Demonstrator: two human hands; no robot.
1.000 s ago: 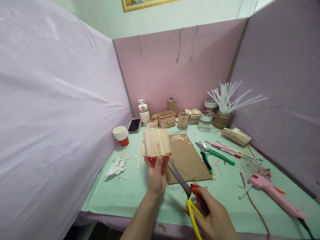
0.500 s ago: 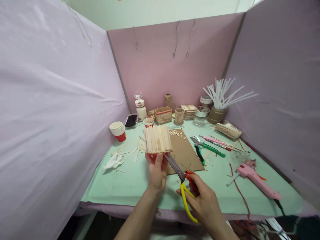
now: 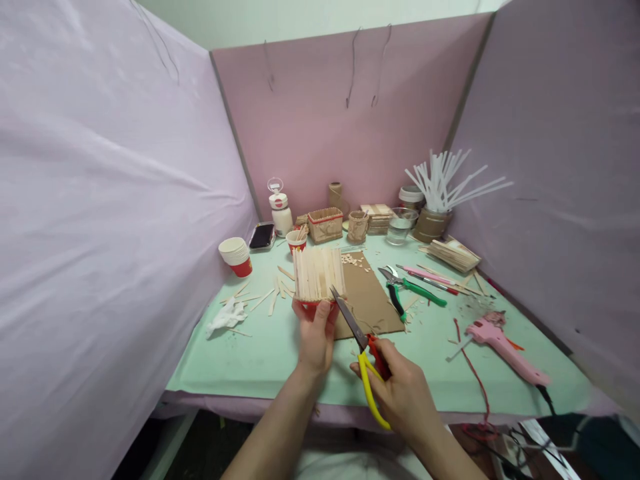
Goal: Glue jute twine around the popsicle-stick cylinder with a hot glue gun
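My left hand grips the lower end of a small box-like piece made of pale wooden sticks, with red showing along its lower edge. In my right hand are scissors with one yellow and one red handle. Their blades look closed, and the tip lies over the lower right part of the stick piece; whether it touches the sticks I cannot tell. Beneath and to the right lies a sheet of brown cardboard, with small wood chips at its far end.
Green-handled pruners and a pink glue gun lie on the right. Stacked paper cups and a crumpled tissue are on the left. At the back stand a woven basket, a glass bowl of water and white glue sticks.
The scissor tip has moved from the lower edge of the stick piece up over its face. The stick piece has shifted slightly right, and the whole view has tilted a little.
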